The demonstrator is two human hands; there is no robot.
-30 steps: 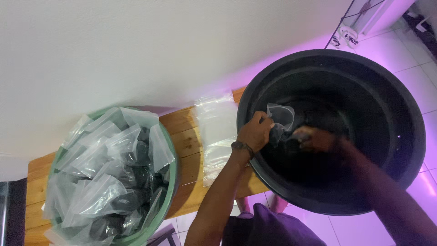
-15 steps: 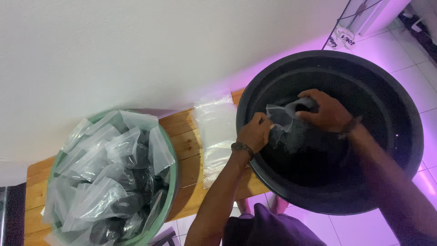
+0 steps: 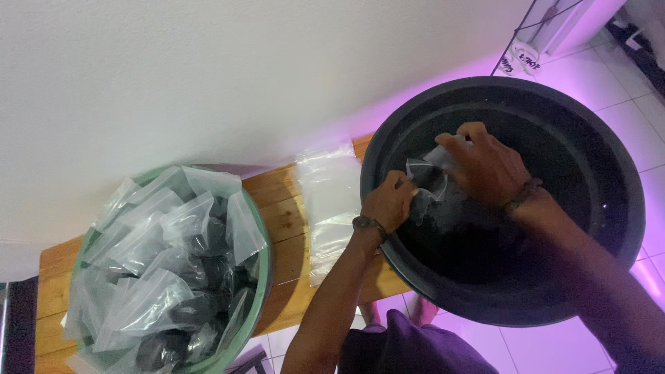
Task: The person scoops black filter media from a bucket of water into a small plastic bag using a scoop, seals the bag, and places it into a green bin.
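At the far left we see a green basin [image 3: 260,291] standing on the wooden bench [image 3: 284,208], heaped with clear plastic bags [image 3: 163,270], each holding a dark filling at its bottom; the bags stand and lean every way, their open tops sticking up above the rim. Just right of the basin, a flat stack of empty clear bags [image 3: 325,201] lies on the bench against the white wall [image 3: 208,69], its lower end hanging toward the bench's front edge.

Next comes our left hand [image 3: 389,202], a dark band on its wrist, reaching over the rim of the big black tub [image 3: 609,166]. Its fingers are curled closed on the edge of a small clear bag [image 3: 424,181], which sits inside the tub near its left wall, partly filled with dark material. Our right hand [image 3: 485,166], with a bracelet at the wrist, lies over the top of the same bag, fingers bent and pressed on its mouth; we cannot tell how tightly it grips. More dark material [image 3: 471,228] lies in the bottom of the tub under both hands.

At the upper right, on the tiled floor [image 3: 623,90] lit pink-purple, a small round white label [image 3: 523,59] sits at the foot of a thin black wire frame [image 3: 516,31].
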